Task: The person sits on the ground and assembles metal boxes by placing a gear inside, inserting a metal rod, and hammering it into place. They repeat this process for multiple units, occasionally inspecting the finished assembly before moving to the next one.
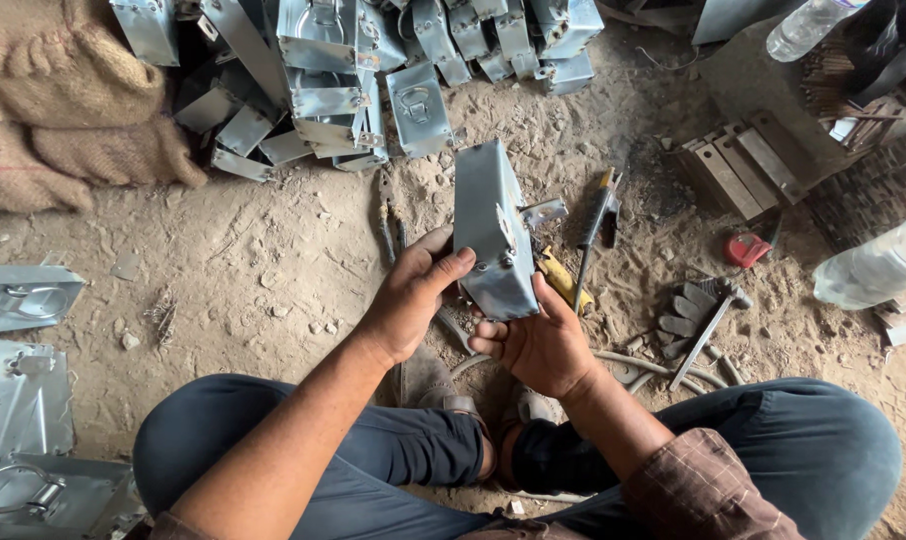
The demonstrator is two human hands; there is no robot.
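Seated cross-legged on a dirt floor, seen from above. Galvanised sheet-metal box held upright above the lap, between both hands, narrow end towards the camera. Left hand wrapped on the box's left face, thumb pressed across the lower front edge, fingers behind and hidden. Right hand cupped beneath the bottom right corner, thumb against the side wall, fingers curled under; both grips closed on the box. Small hinged latch plate projecting from the box's right side. Pile of similar metal boxes at the top of the view, well apart from the hands. Flat metal lids with ring handles at the left edge. Screwdriver on the ground just right of the box; hammer and work glove farther right. Burlap sacks at upper left. Clear plastic bottle at right edge.
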